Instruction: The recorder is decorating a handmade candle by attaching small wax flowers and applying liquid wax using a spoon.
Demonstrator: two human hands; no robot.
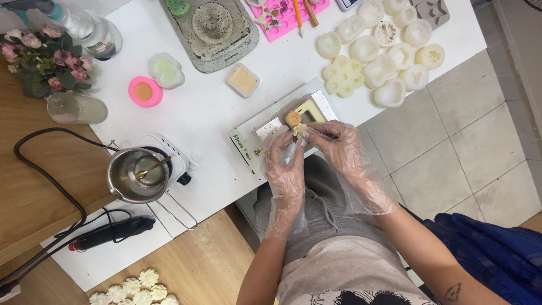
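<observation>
1. My left hand and right hand, both in loose clear plastic gloves, meet at the table's near edge. Fingertips of both pinch a small pale flower-shaped piece, held just over a small scale.
2. On the scale sits a pale tray with a small orange-brown round piece, just beside the held flower.
3. Surface: white table, set against a wooden top at left.
4. Far right on the table: a cluster of translucent white silicone moulds, close-packed, several touching.
5. Far edge: grey speckled tray, pink mould.
6. Middle: pink round mould, pale green mould, small square mould with cream fill.
7. Left: steel pitcher on a white hotplate, a stirrer in it; black cord loops across the wood.
8. Far left: pink flowers, a ribbed glass lying on its side, a clear bottle.
9. Near left: black tool on a white sheet, and pale flower pieces.
10. Floor: pale square tiles. Blue fabric beside my right arm.
</observation>
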